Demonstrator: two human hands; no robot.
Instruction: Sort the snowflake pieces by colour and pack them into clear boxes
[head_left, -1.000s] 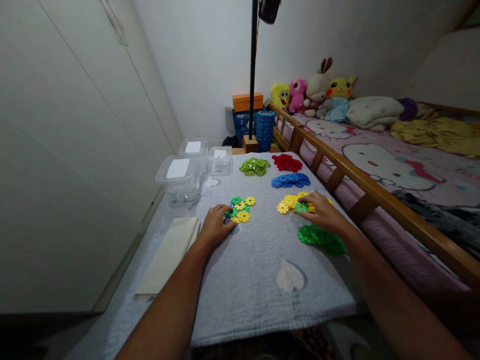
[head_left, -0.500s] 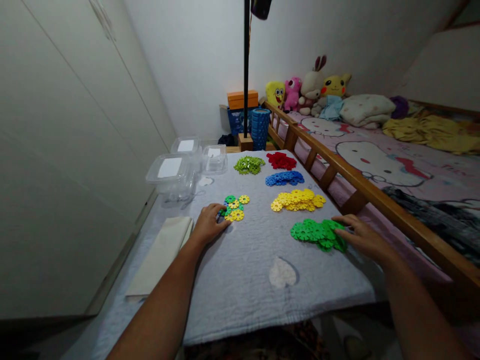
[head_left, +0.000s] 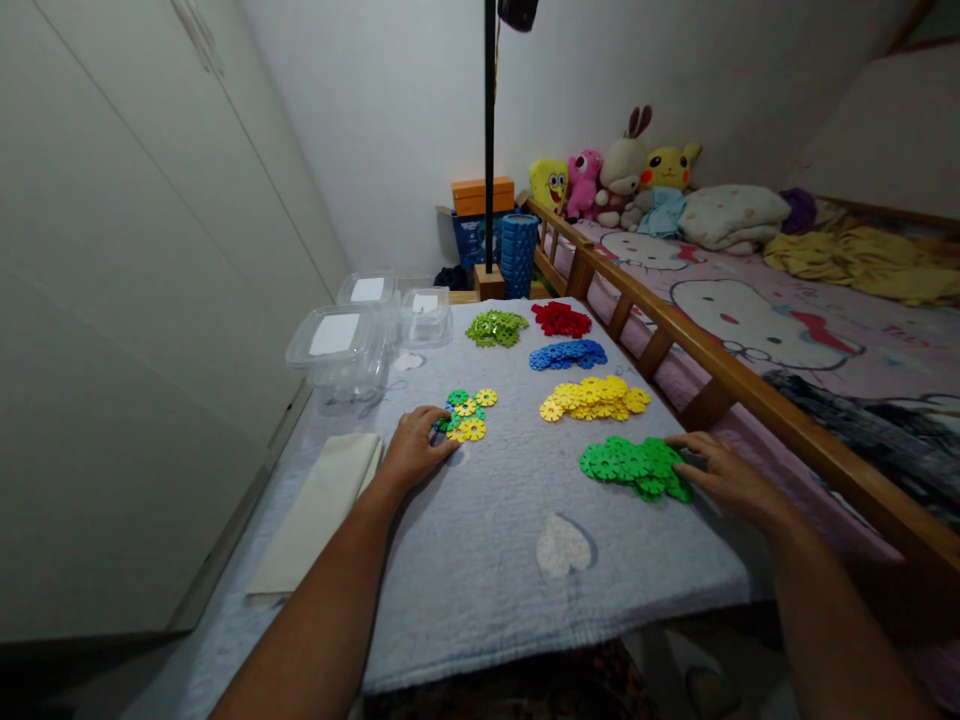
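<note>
Along the right edge of the grey cloth-covered tabletop [head_left: 465, 570], the right hand [head_left: 724, 478] has thumb and forefinger parted against the heap of green plastic flower-shaped discs [head_left: 630, 464], apparently squaring it. Towards the left edge, the left hand [head_left: 414, 447] curls beside the mixed yellow, green and blue plastic discs [head_left: 472, 430]; grip cannot be told. Yellow plastic discs [head_left: 592, 399] lie beyond the green, presumably spaced to separate colours.

The left hand [head_left: 416, 447] touches a mixed cluster of snowflake discs [head_left: 469, 411]; the right hand [head_left: 720, 475] touches green discs [head_left: 637, 465]. Beyond the latter, on the counter [head_left: 472, 590], lie yellow discs [head_left: 594, 402], blue discs [head_left: 568, 355], red pieces [head_left: 561, 320] and lime pieces [head_left: 496, 328].
</note>
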